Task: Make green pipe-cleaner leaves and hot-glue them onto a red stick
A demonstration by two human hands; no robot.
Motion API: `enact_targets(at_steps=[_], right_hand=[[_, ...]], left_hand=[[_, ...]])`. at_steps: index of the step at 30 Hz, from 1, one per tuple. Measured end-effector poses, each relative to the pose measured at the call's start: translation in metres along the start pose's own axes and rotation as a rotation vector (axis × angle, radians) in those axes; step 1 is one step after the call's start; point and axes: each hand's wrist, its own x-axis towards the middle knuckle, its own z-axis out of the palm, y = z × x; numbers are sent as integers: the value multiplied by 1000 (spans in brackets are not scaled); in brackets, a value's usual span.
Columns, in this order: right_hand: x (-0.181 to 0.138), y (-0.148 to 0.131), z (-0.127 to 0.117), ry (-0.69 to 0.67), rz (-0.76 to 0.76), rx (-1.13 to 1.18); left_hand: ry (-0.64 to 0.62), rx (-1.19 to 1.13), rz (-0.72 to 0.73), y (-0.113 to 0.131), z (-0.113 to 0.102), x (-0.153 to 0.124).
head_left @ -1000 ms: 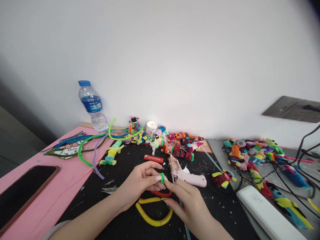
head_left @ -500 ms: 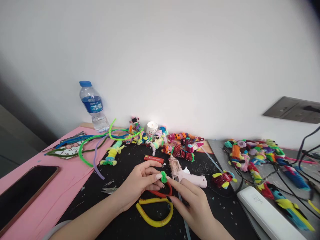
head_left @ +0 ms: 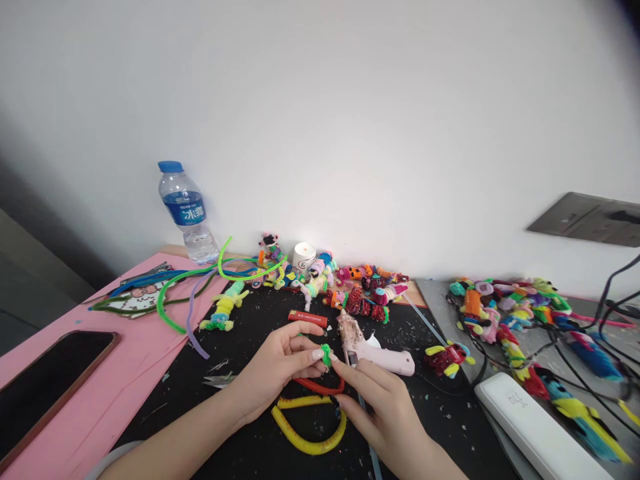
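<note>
A small, curled piece of green pipe cleaner [head_left: 326, 355] is pinched between the thumb and fingers of my left hand [head_left: 280, 363]. My right hand [head_left: 383, 397] is at its right side, with the index fingertip at the green piece. The right thumb is lower and apart from that finger. Beneath the hands lie a bent red strip [head_left: 325, 387] and a curved yellow strip [head_left: 310, 445]. Just beyond the right hand, a pale pink glue gun [head_left: 387, 359] lies on its side. A red lighter [head_left: 307, 318] lies beyond the left hand.
Small scissors [head_left: 219, 381] lie on the black mat [head_left: 175, 413]. Several pipe-cleaner figures line the wall, including a yellow-green one [head_left: 226, 308]. A water bottle [head_left: 185, 213], a phone [head_left: 55, 393] and loose green strips [head_left: 173, 320] are left; a white power bank [head_left: 535, 427] and cables are right.
The green piece has turned slightly in the left fingers. My right index finger and thumb have shifted a little; everything else stays in place.
</note>
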Motion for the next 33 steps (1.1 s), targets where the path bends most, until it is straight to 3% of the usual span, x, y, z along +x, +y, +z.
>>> enact_targets(at_steps=[33], right_hand=[[1, -4, -1, -45, 27, 59]], left_hand=[[-23, 8, 15, -2, -2, 1]])
